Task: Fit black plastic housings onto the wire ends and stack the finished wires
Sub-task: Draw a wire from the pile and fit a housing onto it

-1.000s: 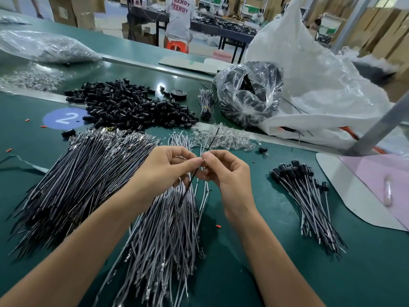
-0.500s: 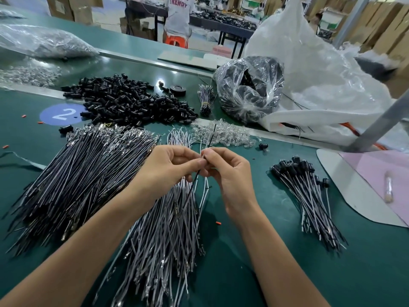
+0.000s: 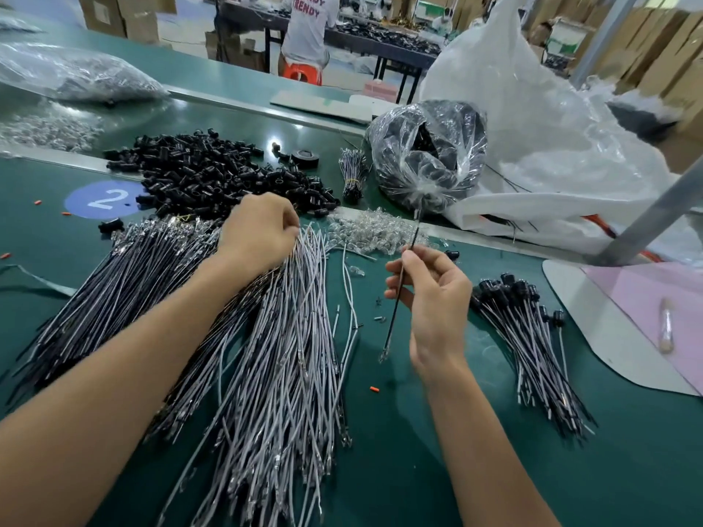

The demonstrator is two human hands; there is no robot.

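Left hand: the left hand [image 3: 258, 232] sits knuckles-up over the far ends of the white wires [image 3: 289, 336], fingers curled down among them. Cannot tell whether it grips one.
Right hand: the right hand [image 3: 433, 294] is raised over the tabletop [image 3: 418, 462]. Thumb and forefinger pinch one black wire [image 3: 395, 306] near its upper end, and the other fingers curl loosely behind it.
Hands: apart, with the white wires' far ends between them.
Black wire: steep and slightly tilted. A metal terminal is at the low end, and the top pokes up past the fingertips.
Housings: the housings [image 3: 220, 176] lie in a loose black heap on the far side, just beyond the left hand.
Finished wires: the finished wires [image 3: 532, 348] lie stacked flat to the right of the right hand, capped ends farthest away.
Black wires: a big pile of black wires [image 3: 114, 290] lies on the left, partly under the left forearm.
Clear bits: a glittering heap of clear bits [image 3: 372, 232] lies between the housings and the right hand.
Bags: a clear bag [image 3: 430, 157] of black parts sits beyond the clear bits, with a large white bag [image 3: 532, 127] touching it on the right.
Marker: a blue disc [image 3: 104, 199] marked 2 lies left of the housings.
Small items: a tied bundle [image 3: 353, 173] and a tape roll [image 3: 304, 157] lie past the heap.
Background: a person [image 3: 308, 28] in a white shirt is at a far bench.
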